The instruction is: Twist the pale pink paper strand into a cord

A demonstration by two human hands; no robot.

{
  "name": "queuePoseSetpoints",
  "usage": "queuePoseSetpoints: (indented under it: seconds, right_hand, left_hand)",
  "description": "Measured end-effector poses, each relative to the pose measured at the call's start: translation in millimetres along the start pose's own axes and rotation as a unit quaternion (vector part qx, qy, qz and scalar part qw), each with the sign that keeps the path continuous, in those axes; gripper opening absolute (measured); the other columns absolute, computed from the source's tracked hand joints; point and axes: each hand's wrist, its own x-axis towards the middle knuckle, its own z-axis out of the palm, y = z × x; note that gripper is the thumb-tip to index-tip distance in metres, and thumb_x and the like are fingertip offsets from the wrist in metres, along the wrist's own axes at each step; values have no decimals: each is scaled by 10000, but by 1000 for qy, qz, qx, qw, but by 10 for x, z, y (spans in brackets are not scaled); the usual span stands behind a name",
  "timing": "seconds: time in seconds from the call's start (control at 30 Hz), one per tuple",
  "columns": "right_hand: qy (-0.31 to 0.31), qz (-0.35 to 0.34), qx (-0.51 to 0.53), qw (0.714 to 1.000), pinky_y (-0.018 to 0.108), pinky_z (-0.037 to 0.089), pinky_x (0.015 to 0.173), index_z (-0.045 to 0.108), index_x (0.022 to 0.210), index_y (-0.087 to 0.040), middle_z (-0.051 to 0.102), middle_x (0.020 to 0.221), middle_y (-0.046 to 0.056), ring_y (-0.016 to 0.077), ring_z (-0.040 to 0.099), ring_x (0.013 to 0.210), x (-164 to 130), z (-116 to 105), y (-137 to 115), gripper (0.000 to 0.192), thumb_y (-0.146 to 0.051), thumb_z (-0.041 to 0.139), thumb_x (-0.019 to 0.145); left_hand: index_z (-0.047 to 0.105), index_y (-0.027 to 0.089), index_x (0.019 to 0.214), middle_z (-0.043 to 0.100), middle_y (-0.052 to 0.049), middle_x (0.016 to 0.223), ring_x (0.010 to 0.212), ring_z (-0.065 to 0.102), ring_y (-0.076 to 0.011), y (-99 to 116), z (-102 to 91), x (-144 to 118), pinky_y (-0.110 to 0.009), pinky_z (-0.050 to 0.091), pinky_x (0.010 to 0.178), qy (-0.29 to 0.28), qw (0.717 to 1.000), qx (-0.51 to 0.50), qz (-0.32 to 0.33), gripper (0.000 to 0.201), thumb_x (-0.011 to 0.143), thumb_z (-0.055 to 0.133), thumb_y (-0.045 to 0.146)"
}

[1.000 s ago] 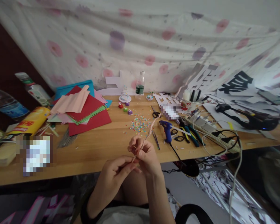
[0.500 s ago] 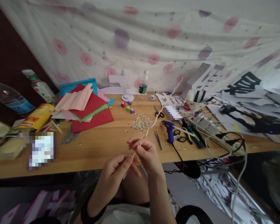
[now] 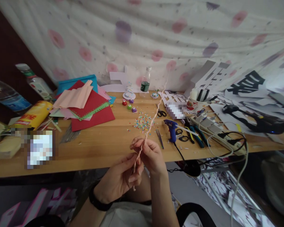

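A long, thin twisted strip of pale pink paper rises slanting from my hands toward the curtain. My right hand pinches it between thumb and fingers. Just below and to the left, my left hand has its fingers closed on the lower part of the strip, and the short tail end hangs beneath. Both hands are in front of the table edge. Behind the strip, many small coloured pieces lie scattered on the wooden table. Tweezers lie to the right of my right hand.
To the right are a blue glue gun, black scissors, pliers and a power strip with cables. Coloured paper sheets are stacked on the left. A small bottle stands at the back.
The strip stands more upright, its far end shifted left. My left hand has turned and closed around its lower part, and the tail now shows below the fingers.
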Motion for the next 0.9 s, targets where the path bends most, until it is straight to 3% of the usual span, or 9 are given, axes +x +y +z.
queuePoseSetpoints:
  seconds: [0.23,0.4,0.47,0.6,0.9]
  right_hand:
    - [-40,-26,19,999,334,435,838,777,814,-256,675,822,32,200,606,852,2,38,4,184,-394,672,877]
    - [-50,-32,20,998,330,428,769,767,822,-251,651,803,30,198,591,810,4,2,2,201,-387,642,899]
    - [-41,-36,25,998,325,424,765,764,812,-247,644,792,26,190,579,796,3,-6,-2,196,-389,654,891]
    - [0,-70,32,997,325,417,780,752,773,-246,629,772,22,186,557,784,1,6,-8,186,-378,673,878]
    - [14,-91,38,995,319,403,751,738,741,-241,608,737,13,177,534,747,-16,-7,-30,192,-360,677,879]
  left_hand:
    - [665,108,763,499,34,570,480,357,-50,-31,-24,-18,-176,378,528,-68,992,-89,-55,197,904,596,226]
    - [685,141,907,549,41,581,473,373,-47,-57,-12,25,-178,379,526,-36,999,-38,3,164,865,678,299]
    - [675,162,882,569,44,596,471,399,-44,-69,-11,38,-177,375,523,-18,999,-8,31,121,838,713,268]
    - [626,147,715,540,45,551,461,406,-42,-90,-9,28,-181,363,523,17,999,31,21,219,849,699,304]
    - [650,147,697,611,20,608,558,481,-51,-67,90,-80,-160,342,554,91,987,129,23,273,723,818,361]
